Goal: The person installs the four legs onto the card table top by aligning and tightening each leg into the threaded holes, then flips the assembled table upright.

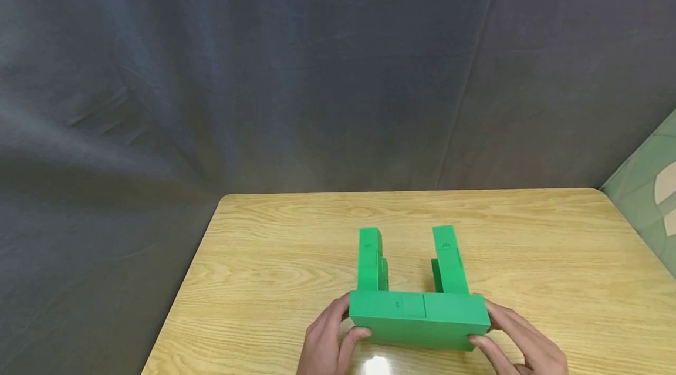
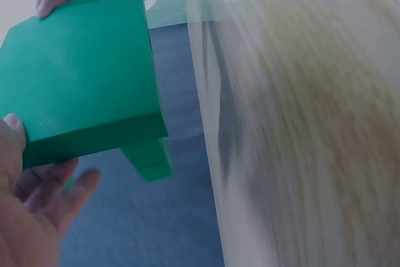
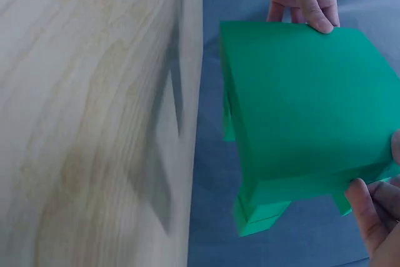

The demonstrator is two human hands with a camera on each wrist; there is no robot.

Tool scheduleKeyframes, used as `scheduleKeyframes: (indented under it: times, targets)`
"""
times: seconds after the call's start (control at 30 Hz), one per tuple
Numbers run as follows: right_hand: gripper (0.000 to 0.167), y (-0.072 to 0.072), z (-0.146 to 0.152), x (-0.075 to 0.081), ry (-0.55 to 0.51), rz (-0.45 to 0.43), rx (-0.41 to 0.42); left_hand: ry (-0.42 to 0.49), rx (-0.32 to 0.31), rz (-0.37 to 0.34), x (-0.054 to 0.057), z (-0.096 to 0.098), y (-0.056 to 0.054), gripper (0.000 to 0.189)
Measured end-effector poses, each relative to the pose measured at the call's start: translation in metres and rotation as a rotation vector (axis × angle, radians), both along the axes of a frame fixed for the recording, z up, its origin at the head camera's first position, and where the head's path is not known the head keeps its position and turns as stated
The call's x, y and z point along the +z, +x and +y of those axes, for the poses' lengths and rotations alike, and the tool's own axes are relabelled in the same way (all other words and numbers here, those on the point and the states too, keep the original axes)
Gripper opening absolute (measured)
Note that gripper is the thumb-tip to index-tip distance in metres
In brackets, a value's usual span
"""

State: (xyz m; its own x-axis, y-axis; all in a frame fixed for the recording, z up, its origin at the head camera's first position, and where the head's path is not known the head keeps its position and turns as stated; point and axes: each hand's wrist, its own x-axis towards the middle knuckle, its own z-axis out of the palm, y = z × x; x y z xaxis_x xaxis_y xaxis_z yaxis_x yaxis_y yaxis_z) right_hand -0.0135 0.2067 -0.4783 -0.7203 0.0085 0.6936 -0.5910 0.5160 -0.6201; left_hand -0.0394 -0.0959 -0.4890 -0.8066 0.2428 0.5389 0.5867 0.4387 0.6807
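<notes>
A small green stool-shaped piece [image 1: 419, 328] is held on its side over the table, its broad flat face toward me and its legs [image 1: 368, 263] pointing away. Small printed numbers show on its edge and legs. My left hand [image 1: 328, 337] pinches its left end, thumb on the flat face and fingers behind. At the opposite end my right hand [image 1: 520, 337] grips it in the same way. In the right wrist view the green piece [image 3: 306, 98] appears apart from the tabletop, which carries its shadow. Parts of the legs are hidden behind the flat part.
A light wood-grain table [image 1: 274, 252] lies beneath the hands. Behind it and along its left side hangs a dark grey-blue cloth [image 1: 338, 81]. At the right edge is a pale green surface [image 1: 644, 187] with a light pattern.
</notes>
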Motion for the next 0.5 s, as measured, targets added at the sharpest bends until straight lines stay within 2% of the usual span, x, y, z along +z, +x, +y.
scheduleKeyframes:
  times: [0.07, 0.13, 0.2, 0.23, 0.33, 0.37, 0.43, 0.5]
  targets:
    - [0.072, 0.0, -0.001, 0.0, -0.058, 0.015, 0.02, 0.032, -0.016, -0.019, -0.001, 0.0, 0.0, 0.053]
    - [0.082, -0.002, -0.003, -0.002, -0.138, 0.059, 0.064, 0.067, -0.038, -0.005, -0.001, 0.0, -0.001, 0.058]
    - [0.08, -0.006, -0.004, -0.005, -0.274, 0.093, 0.166, 0.107, -0.068, 0.026, -0.002, 0.0, -0.004, 0.062]
    - [0.076, -0.006, -0.005, -0.005, -0.337, 0.074, 0.175, 0.124, -0.082, 0.036, -0.002, 0.0, -0.006, 0.062]
    - [0.047, -0.007, -0.007, -0.003, -0.544, -0.035, 0.17, 0.183, -0.096, 0.023, 0.001, 0.003, -0.011, 0.059]
    - [0.043, -0.008, -0.008, -0.001, -0.603, -0.093, 0.14, 0.209, -0.093, -0.001, 0.002, 0.004, -0.012, 0.057]
    - [0.042, -0.011, -0.008, 0.002, -0.68, -0.229, 0.051, 0.253, -0.071, -0.078, 0.006, 0.006, -0.014, 0.052]
    - [0.044, -0.016, -0.006, 0.003, -0.739, -0.336, 0.013, 0.295, -0.039, -0.17, 0.011, 0.009, -0.017, 0.047]
